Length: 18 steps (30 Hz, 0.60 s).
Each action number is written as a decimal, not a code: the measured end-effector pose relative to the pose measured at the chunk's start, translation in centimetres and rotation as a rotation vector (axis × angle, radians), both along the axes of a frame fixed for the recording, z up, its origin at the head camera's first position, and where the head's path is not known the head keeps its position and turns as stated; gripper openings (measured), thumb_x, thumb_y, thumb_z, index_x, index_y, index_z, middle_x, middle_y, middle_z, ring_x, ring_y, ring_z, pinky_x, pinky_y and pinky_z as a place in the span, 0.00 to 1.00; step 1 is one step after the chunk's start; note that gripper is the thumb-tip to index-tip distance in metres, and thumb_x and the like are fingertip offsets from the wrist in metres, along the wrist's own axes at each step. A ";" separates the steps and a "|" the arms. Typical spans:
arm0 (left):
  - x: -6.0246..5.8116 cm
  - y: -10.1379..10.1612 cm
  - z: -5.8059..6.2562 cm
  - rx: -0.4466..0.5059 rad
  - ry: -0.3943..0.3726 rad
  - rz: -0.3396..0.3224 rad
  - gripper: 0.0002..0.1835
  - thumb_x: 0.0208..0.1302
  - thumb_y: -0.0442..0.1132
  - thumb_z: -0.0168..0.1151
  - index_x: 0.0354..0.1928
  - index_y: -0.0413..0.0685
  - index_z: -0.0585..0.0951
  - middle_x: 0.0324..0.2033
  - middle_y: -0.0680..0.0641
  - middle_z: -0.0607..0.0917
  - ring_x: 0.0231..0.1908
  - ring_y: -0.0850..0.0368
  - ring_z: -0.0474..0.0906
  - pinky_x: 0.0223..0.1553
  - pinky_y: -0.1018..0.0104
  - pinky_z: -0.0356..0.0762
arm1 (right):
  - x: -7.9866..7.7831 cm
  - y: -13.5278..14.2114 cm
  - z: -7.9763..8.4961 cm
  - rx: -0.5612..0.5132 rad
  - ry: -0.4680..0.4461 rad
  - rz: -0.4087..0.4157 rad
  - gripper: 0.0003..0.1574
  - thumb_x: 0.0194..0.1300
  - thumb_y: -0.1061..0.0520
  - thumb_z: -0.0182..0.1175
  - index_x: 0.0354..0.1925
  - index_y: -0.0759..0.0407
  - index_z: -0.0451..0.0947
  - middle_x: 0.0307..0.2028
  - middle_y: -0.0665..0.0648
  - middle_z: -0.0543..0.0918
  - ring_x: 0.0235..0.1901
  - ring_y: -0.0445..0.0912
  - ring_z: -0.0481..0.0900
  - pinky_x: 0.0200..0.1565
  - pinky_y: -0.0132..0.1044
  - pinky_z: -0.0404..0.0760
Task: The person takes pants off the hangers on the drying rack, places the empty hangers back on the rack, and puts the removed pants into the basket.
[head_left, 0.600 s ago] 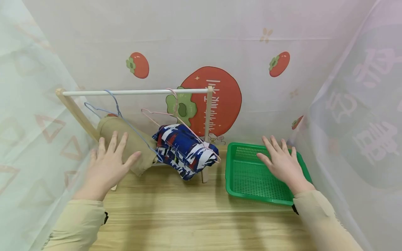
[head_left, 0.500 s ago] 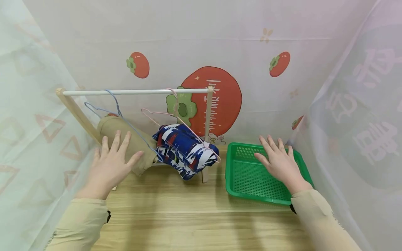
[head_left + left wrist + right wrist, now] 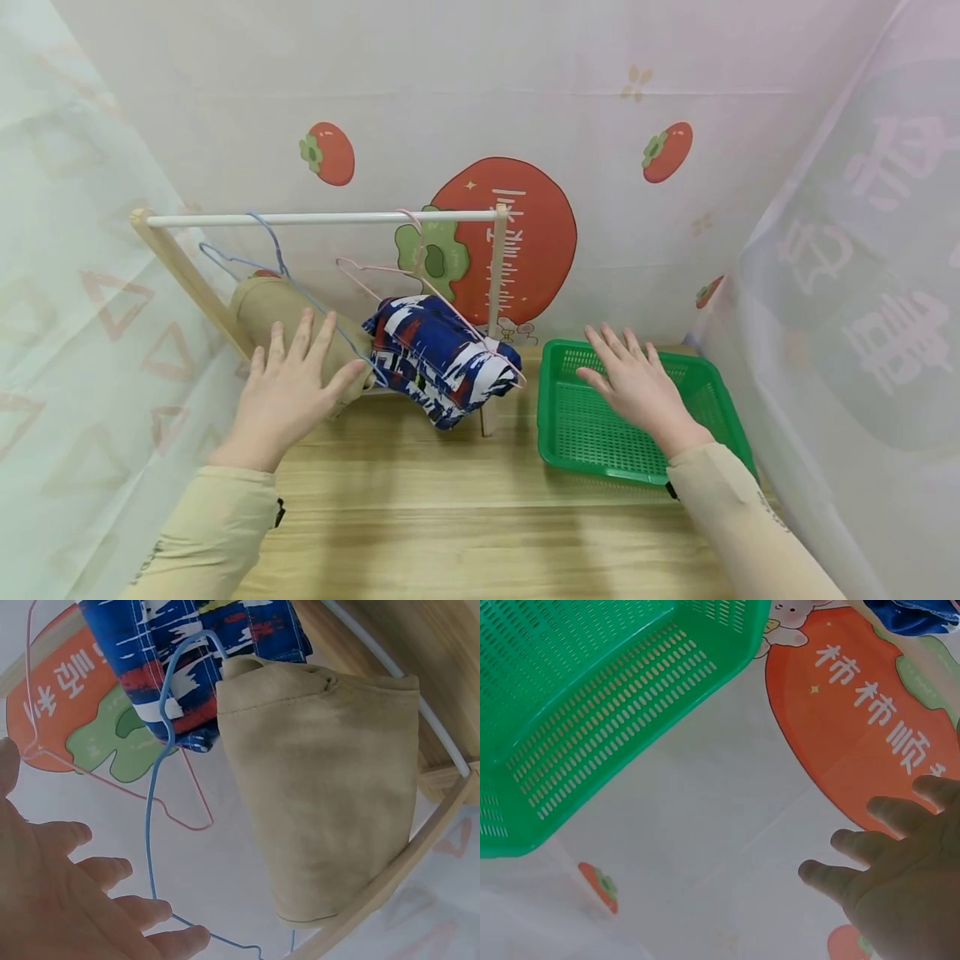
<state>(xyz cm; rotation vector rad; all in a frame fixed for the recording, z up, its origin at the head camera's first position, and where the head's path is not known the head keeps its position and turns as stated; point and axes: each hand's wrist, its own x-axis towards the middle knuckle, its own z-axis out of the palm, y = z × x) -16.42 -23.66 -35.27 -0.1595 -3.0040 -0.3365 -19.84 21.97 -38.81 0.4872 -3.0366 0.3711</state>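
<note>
My left hand (image 3: 288, 396), fingers spread and holding nothing, hovers in front of a khaki garment (image 3: 322, 772) that hangs folded over a blue hanger (image 3: 154, 802). To its right, a blue, white and red patterned garment (image 3: 442, 350) is draped over a pink hanger (image 3: 375, 268). Both hangers hook onto the white rail of a small wooden rack (image 3: 322, 219). Above the green plastic basket (image 3: 551, 417) is my right hand (image 3: 637, 387), also with spread fingers and nothing in it. The part of the basket under that hand and sleeve is hidden.
A wood-grain tabletop (image 3: 420, 533) lies under the rack and basket. White sheets printed with persimmons form a back wall (image 3: 570, 117) and stand close on both sides. The rack's right post (image 3: 497, 275) stands between the patterned garment and the basket.
Both hands have drifted inward, the left one to the right and the right one to the left, with fingers still spread. The garments, rack and basket stay in place.
</note>
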 end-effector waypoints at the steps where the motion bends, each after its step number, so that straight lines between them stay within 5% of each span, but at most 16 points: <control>1: 0.0 0.1 0.0 0.002 -0.003 -0.002 0.47 0.73 0.75 0.34 0.83 0.58 0.39 0.81 0.36 0.41 0.75 0.21 0.32 0.69 0.22 0.35 | 0.0 -0.2 -0.1 0.002 -0.004 0.006 0.47 0.78 0.36 0.51 0.82 0.51 0.47 0.80 0.66 0.52 0.77 0.70 0.45 0.72 0.72 0.45; 18: -0.7 2.2 -0.5 0.013 -0.040 -0.037 0.49 0.72 0.76 0.34 0.83 0.55 0.42 0.81 0.38 0.41 0.77 0.25 0.32 0.71 0.25 0.34 | -0.7 -3.8 -0.4 -0.006 -0.016 0.100 0.45 0.79 0.39 0.51 0.82 0.54 0.49 0.79 0.64 0.54 0.78 0.66 0.46 0.75 0.65 0.48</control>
